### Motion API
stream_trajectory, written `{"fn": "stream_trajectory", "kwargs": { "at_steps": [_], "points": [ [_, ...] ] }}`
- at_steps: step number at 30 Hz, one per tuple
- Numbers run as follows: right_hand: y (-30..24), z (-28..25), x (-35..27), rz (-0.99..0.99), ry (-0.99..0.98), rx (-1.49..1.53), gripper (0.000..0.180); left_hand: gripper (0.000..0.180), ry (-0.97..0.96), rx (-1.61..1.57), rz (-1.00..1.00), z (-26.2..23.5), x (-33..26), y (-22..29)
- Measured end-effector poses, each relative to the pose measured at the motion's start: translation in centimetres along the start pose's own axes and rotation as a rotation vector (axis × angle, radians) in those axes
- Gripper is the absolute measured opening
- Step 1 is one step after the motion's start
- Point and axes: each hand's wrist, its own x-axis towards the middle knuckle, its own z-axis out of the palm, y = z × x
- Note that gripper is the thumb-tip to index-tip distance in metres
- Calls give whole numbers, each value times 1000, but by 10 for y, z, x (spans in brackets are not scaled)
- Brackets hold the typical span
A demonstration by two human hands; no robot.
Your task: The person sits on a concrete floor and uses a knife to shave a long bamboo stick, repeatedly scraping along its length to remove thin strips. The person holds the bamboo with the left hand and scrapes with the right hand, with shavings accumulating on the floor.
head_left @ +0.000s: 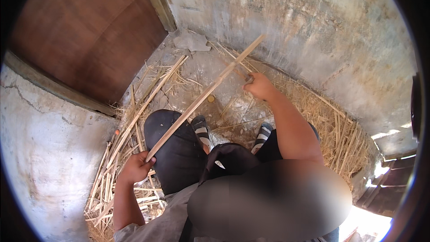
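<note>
A long, flat, pale strip of bamboo or wood (pixel 208 93) slants from lower left to upper right across my view, passing over my bent left knee. Its near end is gripped in my left hand (pixel 135 168), thumb along the top. My right hand (pixel 260 86) is closed on the handle of what looks like a knife (pixel 245 75), beside the strip's far half. The blade is thin and smeared by motion, so I cannot tell whether it touches the strip.
Split strips (pixel 117 145) lie piled at left, with shavings (pixel 309 107) and more strips along the right wall (pixel 304 22). A brown door panel (pixel 89 31) is at far left. A grey slab (pixel 191 41) and a small yellow round thing (pixel 211 99) lie on the floor.
</note>
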Motion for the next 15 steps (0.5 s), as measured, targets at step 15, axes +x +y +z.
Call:
{"fn": "stream_trajectory", "kwargs": {
  "at_steps": [15],
  "points": [
    [0, -4, 6, 173, -237, 167, 59, 29, -103, -25, -87, -9, 1, 9]
  ]
}}
